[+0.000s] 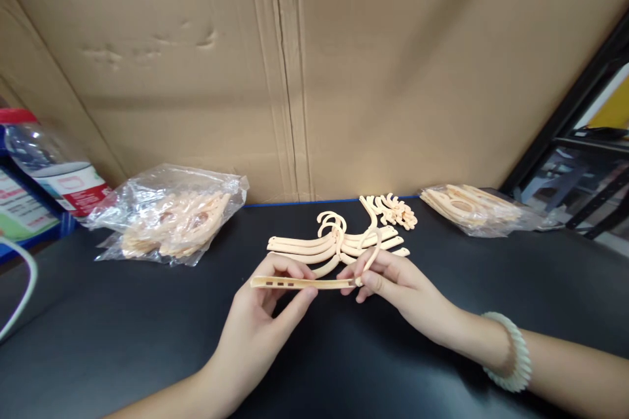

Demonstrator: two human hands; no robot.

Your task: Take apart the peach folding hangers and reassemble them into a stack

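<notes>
My left hand (269, 306) pinches a beige plastic hanger arm (299, 283) between thumb and fingers. The arm lies level, its edge with small slots turned toward me. In my right hand (386, 277) is a curved beige hanger hook (374, 254), gripped near its lower end. That end meets the right end of the arm; whether the two are joined I cannot tell. Just beyond my hands, several beige hangers (302, 247) lie overlapped on the black table (162, 334), their hooks toward the back. My right wrist wears a pale coiled band (511, 353).
Loose beige hook pieces (398, 211) are heaped behind the hangers. Clear plastic bags of beige parts lie at left (171, 216) and right (472, 208). A cardboard wall (196, 78) closes the back. A red-lidded jar (59, 163) and white cable (27, 275) are at left.
</notes>
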